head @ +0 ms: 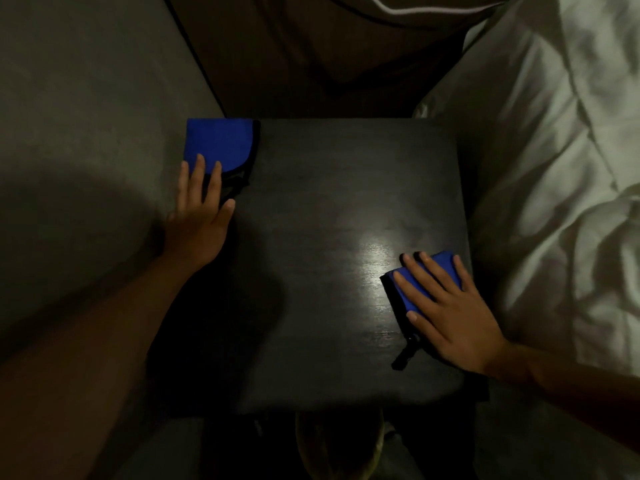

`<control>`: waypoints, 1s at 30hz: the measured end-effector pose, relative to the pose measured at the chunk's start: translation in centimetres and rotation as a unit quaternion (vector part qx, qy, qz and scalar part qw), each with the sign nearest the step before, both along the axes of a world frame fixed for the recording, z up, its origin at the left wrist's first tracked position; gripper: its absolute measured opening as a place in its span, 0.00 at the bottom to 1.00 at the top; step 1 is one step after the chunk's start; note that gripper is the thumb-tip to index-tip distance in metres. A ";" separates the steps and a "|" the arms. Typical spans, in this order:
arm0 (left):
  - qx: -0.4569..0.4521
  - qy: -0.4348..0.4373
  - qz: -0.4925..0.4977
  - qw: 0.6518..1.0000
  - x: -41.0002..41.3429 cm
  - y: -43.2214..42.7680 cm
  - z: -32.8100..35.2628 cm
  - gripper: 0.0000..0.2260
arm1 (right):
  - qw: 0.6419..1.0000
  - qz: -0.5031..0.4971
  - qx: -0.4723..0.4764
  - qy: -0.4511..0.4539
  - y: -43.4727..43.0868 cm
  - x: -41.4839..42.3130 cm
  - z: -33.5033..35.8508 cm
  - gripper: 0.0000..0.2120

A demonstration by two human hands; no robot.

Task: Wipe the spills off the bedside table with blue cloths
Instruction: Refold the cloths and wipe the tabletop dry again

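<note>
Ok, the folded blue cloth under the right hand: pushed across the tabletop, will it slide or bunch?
Likely floppy: the blue cloth is folded fabric, so lifted by one edge it would probably droop open. Under the flat right hand it should slide easily, since the bedside table looks smooth and glossy. Its loose black tab may trail.

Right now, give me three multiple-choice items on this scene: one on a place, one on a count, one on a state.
1. Where does the left cloth lie, under the left hand? A. far left corner of the table B. near right corner C. middle
2. How many blue cloths show? A. one B. two C. three
3. How does the right hand lie? A. flat on the right cloth B. fisted C. lifted clear
Answers: 1 A, it sits at that corner; 2 B, one under each hand; 3 A, straight fingers press it.
</note>
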State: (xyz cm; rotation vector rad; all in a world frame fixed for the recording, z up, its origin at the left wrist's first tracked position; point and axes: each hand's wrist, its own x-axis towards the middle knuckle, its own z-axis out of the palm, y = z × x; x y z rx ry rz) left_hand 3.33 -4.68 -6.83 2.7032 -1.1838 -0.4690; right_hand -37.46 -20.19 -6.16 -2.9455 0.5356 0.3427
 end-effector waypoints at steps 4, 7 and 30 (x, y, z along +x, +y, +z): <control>0.024 -0.018 -0.005 1.000 0.2 -0.1 -0.3 0.29 | 0.992 -0.128 0.011 0.000 2.5 -1.3 -0.1 0.30; 0.021 -0.027 0.003 0.999 -0.1 -0.2 -0.4 0.29 | 0.973 -0.229 0.014 -0.007 5.2 -1.9 -0.5 0.30; -0.012 -0.050 -0.015 0.999 -0.3 0.1 -0.6 0.29 | 0.995 -0.096 -0.018 -0.009 6.3 -3.1 -0.3 0.28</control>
